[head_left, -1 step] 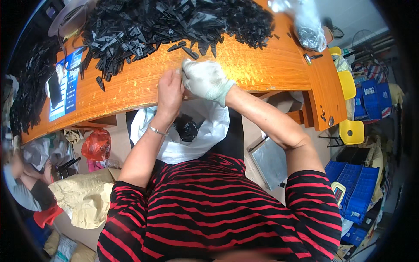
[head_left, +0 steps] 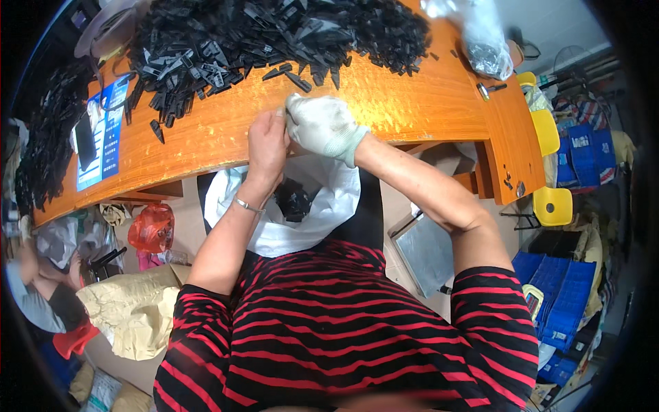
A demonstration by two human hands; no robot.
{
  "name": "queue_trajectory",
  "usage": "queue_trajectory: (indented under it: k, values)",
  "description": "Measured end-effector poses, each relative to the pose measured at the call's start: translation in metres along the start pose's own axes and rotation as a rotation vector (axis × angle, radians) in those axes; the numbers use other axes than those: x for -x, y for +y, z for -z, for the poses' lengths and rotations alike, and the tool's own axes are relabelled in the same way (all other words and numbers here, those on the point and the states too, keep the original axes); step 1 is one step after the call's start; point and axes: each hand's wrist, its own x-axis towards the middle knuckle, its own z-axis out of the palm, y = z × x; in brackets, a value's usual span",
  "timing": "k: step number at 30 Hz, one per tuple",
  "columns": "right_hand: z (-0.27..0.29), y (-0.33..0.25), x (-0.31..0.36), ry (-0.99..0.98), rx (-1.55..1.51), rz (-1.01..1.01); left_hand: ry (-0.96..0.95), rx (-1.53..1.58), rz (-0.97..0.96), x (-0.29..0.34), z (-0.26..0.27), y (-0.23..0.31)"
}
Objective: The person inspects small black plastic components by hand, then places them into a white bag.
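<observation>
Above the near edge of the orange wooden table (head_left: 412,106), my bare left hand (head_left: 268,146) and my right hand (head_left: 322,126), which wears a pale knitted glove, meet at the fingertips. The fingers of both are closed; whatever is between them is hidden. Just past them lie a few loose black plastic pieces (head_left: 298,83), in front of a large heap of black plastic pieces (head_left: 268,41). Below my hands, a white sack (head_left: 336,220) sits open against my lap, with black pieces (head_left: 294,202) inside it.
A blue-and-white printed sheet (head_left: 110,137) lies at the table's left, near another black heap (head_left: 51,137). A clear plastic bag (head_left: 487,48) stands at the far right. Yellow stools (head_left: 552,207) and blue crates (head_left: 559,295) are on the right; a person (head_left: 41,295) is at the left edge.
</observation>
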Motion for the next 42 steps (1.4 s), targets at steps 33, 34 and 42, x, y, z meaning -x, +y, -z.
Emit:
queue_trajectory:
  k: [33, 34, 42]
  values:
    - [-0.022, 0.008, 0.010, -0.127, -1.128, -0.511, -0.262, 0.458, 0.266, 0.018, 0.008, 0.015]
    - [-0.025, 0.015, 0.013, -0.120, -1.125, -0.515, -0.192, 0.360, 0.283, 0.026, 0.008, 0.021]
    - [0.001, 0.125, 0.015, 0.208, -0.301, -0.291, -0.116, -1.050, -0.601, 0.059, 0.041, 0.052]
